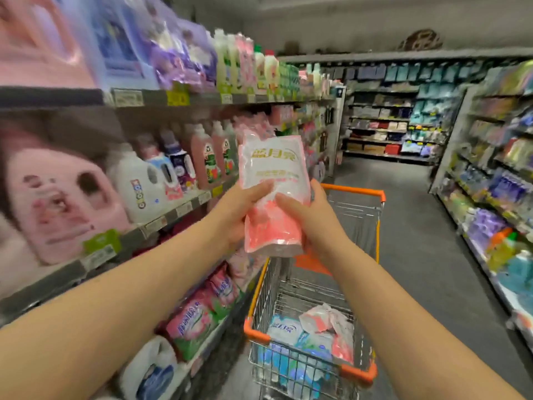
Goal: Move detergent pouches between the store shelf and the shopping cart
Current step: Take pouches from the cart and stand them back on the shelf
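Detergent pouch, pink and white with a soft, bulging body, is held upright in the air above the shopping cart, over its far end and well clear of the wire basket. Both hands hold it low down. The left hand wraps the pouch's edge on the side away from the cart's middle, with its thumb laid across the front. The right hand grips the opposite edge, thumb on the front and fingers curled out of sight behind. Down in the cart's near end lie several other pouches, blue-white and pink, heaped loosely on one another. The store shelf runs along the cart's left side, its bottles standing close to the rail. The picture is smeared, so whether this pouch is bound for the shelf or the cart is hard to judge; it is probably mid-transfer either way. The main risk is the slick film sliding through the hands, since the liquid inside will slump and shift the weight once the pouch tilts. If released from this height it could strike the cart's rim or land hard on the heap below and split a seam. If swung toward the shelf, it could knock the nearest bottles off the rail.
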The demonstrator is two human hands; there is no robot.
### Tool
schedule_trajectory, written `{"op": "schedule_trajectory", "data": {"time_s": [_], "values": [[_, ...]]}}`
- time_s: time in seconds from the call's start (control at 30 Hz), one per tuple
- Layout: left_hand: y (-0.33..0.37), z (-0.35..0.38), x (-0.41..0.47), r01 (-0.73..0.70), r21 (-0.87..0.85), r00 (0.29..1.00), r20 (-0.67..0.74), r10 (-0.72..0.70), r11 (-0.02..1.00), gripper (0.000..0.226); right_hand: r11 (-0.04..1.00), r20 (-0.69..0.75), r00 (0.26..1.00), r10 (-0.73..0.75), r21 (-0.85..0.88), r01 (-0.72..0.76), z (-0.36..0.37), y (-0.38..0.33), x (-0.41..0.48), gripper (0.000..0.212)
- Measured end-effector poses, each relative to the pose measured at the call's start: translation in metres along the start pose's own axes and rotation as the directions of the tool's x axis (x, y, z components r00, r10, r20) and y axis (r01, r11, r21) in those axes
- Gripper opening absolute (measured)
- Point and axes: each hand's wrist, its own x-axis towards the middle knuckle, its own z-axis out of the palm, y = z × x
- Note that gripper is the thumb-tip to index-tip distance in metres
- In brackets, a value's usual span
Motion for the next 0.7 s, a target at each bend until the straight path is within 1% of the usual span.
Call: {"op": "schedule_trajectory", "data": {"time_s": [0.07,0.1,0.2,0.3,0.4,0.47,0.53,0.57,0.7], "values": [[0.026,-0.003,-0.038,-0.083,0.021,0.995,-0.05,0.084,0.996,0.032,0.999,0.083,0.996,-0.033,0.016,0.031,0.03,-0.024,-0.019,0.064],[0.04,-0.007,-0.056,-0.13,0.047,0.988,-0.074,0.133,0.99,0.034,0.998,0.125,0.991,-0.05,0.036,0.045,0.046,-0.034,-0.028,0.065],[0.084,-0.021,-0.114,-0.245,0.1,0.958,-0.131,0.257,0.964,0.033,0.992,0.239,0.963,-0.127,0.022,0.125,0.095,-0.061,-0.053,0.058],[0.13,-0.041,-0.176,-0.352,0.176,0.914,-0.147,0.378,0.919,0.038,0.972,0.346,0.912,-0.22,0.005,0.233,0.154,-0.086,-0.079,0.064],[0.175,-0.068,-0.245,-0.452,0.305,0.848,-0.146,0.51,0.839,0.042,0.937,0.437,0.844,-0.31,-0.007,0.348,0.221,-0.108,-0.113,0.075],[0.201,-0.086,-0.294,-0.476,0.393,0.806,-0.165,0.569,0.787,0.06,0.923,0.487,0.796,-0.359,0.056,0.382,0.268,-0.118,-0.137,0.08],[0.227,-0.103,-0.342,-0.465,0.463,0.766,-0.217,0.605,0.755,0.08,0.914,0.535,0.749,-0.39,0.129,0.384,0.314,-0.126,-0.164,0.081],[0.239,-0.112,-0.366,-0.451,0.502,0.746,-0.241,0.621,0.738,0.086,0.913,0.556,0.729,-0.398,0.161,0.375,0.338,-0.129,-0.177,0.083],[0.288,-0.146,-0.455,-0.404,0.662,0.662,-0.266,0.701,0.632,0.091,0.895,0.621,0.644,-0.446,0.291,0.339,0.432,-0.143,-0.226,0.092]]}}
